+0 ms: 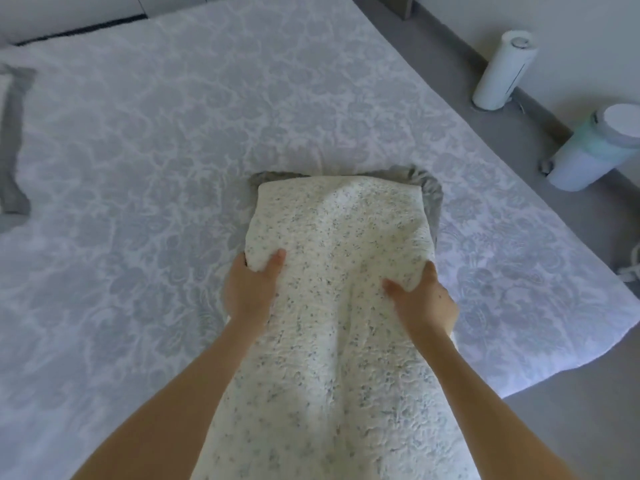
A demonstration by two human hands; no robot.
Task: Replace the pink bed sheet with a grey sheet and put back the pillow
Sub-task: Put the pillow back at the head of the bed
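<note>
A long cream pillow (pixel 339 271) with small grey flecks runs from the bottom of the view toward the bed's middle, its far end pushed into a grey ruffled pillowcase (pixel 434 199). My left hand (pixel 251 289) grips its left side, thumb on top. My right hand (pixel 422 299) grips its right side the same way. Under them the bed carries a grey sheet (pixel 156 150) with a pale floral pattern. No pink sheet is in view.
A folded grey cloth (pixel 12 143) lies at the bed's left edge. On the grey floor to the right stand a tall white cylinder (pixel 504 69) and a white-lidded bin (pixel 595 150) against the wall. The bed's corner (pixel 620 306) lies at right.
</note>
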